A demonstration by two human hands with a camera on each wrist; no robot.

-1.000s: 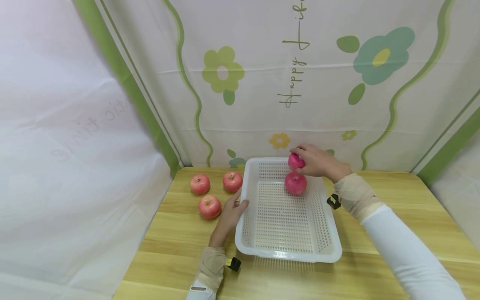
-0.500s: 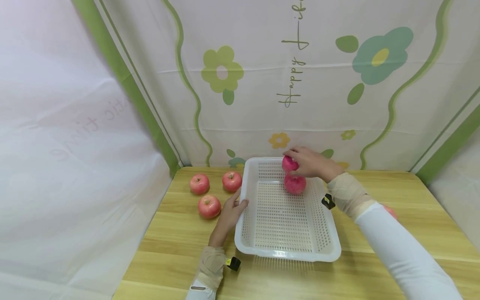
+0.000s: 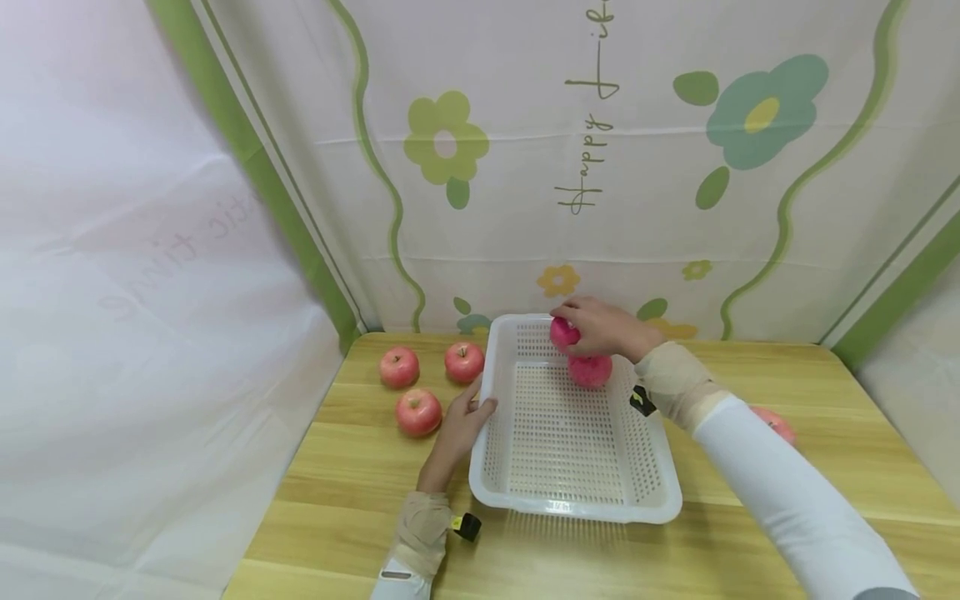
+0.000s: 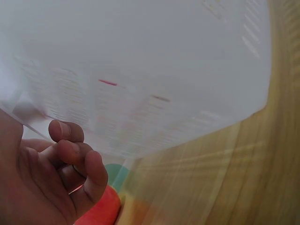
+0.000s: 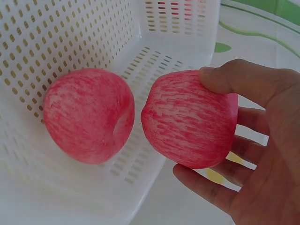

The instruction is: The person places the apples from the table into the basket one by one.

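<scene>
White fabric curtain [image 3: 510, 225], printed with green and teal flowers, backs the yellowish wood-grain tabletop [image 3: 315, 517] on my feed. At the centre of the work I see a round pink-red apple with pale streaks [image 5: 192, 119], held over the far end of a white perforated plastic basket [image 3: 570, 508]. The person's right hand [image 3: 600, 327] has hold of it, thumb on 1 side and fingers curved round the other, spread only as wide as the fruit. Just beside it, a second streaked pink-red apple [image 5: 89, 115] sits inside the basket towards the far right; on the right wrist view I make out a narrow gap between the 2. The left hand [image 3: 461, 425] grips the basket's left rim, thumb over the edge and fingers curled outside. Further left I count 3 pinkish-red apples [image 3: 419, 412] on the tabletop, 1 of them close to the basket. Off to the right, 1 more red apple [image 3: 776, 423] lies partly hidden behind the white right sleeve [image 3: 802, 500]. Each wrist wears a tan wrap, the right wrap [image 3: 678, 383] beside a small black device [image 3: 642, 401].
</scene>
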